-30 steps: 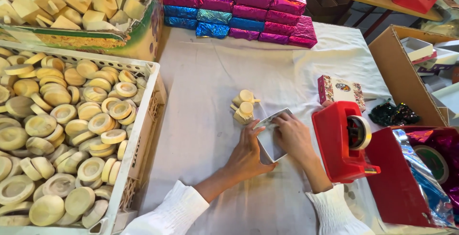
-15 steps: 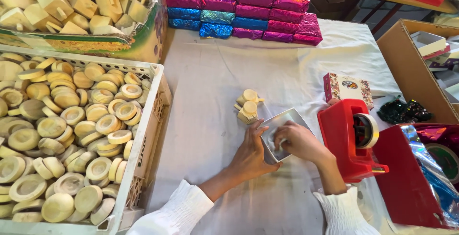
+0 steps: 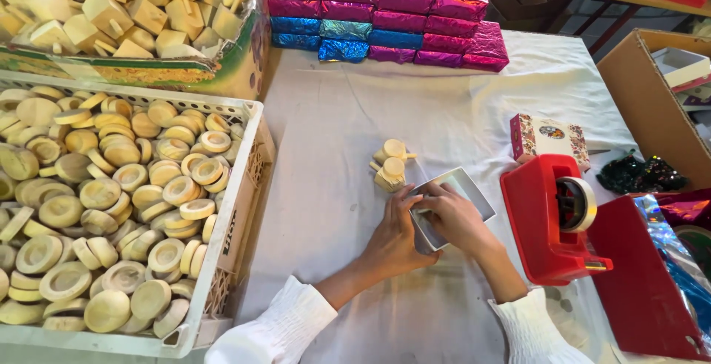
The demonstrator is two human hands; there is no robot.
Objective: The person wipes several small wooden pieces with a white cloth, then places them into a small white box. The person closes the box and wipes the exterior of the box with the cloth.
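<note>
On the white cloth, head view: both hands are working one small white box (image 3: 452,205).
Left hand (image 3: 396,234): fingers are pressing its near edge, steadying it.
Right hand (image 3: 453,216): fingers are curling over the rim, gripping it.
Wooden pieces (image 3: 390,165): lying just beside the box, within reach.
Red tape dispenser (image 3: 552,219): standing near the right hand.

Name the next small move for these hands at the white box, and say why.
Probably lift a wooden piece into the white box. Both the left hand and right hand grip its near edge, its inside looks bare, and the pieces lie just beyond it.
</note>
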